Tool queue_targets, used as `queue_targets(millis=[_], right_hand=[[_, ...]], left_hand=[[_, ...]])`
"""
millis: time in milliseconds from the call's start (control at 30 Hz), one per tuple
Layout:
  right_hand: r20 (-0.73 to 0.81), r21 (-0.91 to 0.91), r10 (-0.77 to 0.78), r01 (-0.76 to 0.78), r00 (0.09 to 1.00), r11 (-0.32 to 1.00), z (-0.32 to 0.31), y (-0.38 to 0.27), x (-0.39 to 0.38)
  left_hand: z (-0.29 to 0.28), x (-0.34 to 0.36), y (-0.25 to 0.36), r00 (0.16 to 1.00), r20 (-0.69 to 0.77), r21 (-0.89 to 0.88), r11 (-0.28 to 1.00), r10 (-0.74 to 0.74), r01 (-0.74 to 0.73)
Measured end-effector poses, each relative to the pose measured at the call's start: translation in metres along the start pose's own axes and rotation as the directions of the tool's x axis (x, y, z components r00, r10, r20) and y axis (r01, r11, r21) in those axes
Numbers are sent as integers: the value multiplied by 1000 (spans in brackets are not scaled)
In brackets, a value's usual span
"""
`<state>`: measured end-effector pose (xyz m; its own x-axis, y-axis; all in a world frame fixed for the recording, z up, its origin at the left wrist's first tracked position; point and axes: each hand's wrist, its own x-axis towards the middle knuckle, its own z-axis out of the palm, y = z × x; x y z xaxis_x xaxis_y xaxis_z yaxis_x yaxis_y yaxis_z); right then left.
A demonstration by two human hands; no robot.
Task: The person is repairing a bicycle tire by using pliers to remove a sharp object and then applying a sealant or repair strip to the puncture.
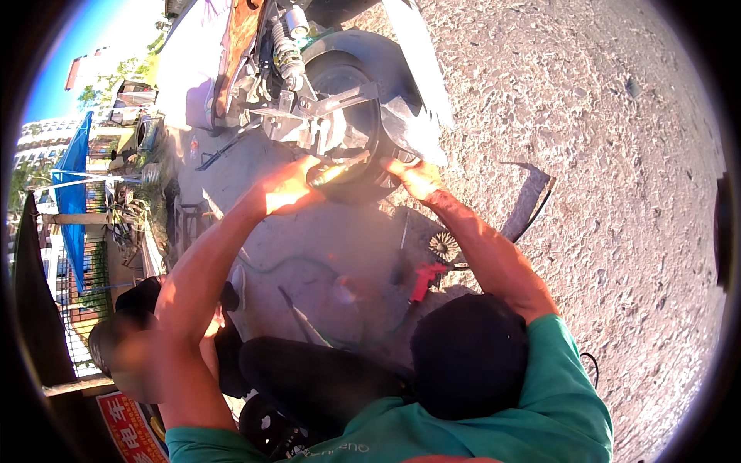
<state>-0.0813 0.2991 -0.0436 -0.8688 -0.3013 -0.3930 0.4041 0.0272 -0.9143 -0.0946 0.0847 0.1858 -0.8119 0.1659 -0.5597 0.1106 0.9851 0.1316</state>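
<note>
A scooter's wheel with a black tire (376, 62) stands at the top middle, under the vehicle's rear end. My left hand (293, 185) is closed on the lower left of the tire, fingers near the rim. On the lower right, my right hand (417, 177) grips the tire with its thumb over the tread. Both arms reach forward. A metal bracket (343, 100) crosses in front of the wheel, and a shock absorber (287, 55) rises to its left. Glare washes out parts of the wheel and fingers.
Below the wheel lie a red-handled tool (424, 282), a round toothed part (444, 245), a thin hose (301, 261) and a metal bar (297, 312). A dark curved strip (532, 202) rests at right on rough ground. Another person (135, 332) crouches at left, partly hidden.
</note>
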Motion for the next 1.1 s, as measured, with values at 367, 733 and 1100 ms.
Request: queue_targets(millis=[367, 733, 1100], right_hand=[[-8, -12, -51, 50, 999, 999, -5, 10, 7], [59, -36, -72, 74, 996, 997, -16, 25, 19], [-21, 156, -219, 220, 975, 963, -14, 0, -2]], left_hand=[[7, -6, 12, 1000, 15, 190, 982, 16, -19], [-4, -2, 38, 1000, -15, 406, 914, 3, 3], [1, -2, 18, 996, 53, 150, 987, -66, 57]])
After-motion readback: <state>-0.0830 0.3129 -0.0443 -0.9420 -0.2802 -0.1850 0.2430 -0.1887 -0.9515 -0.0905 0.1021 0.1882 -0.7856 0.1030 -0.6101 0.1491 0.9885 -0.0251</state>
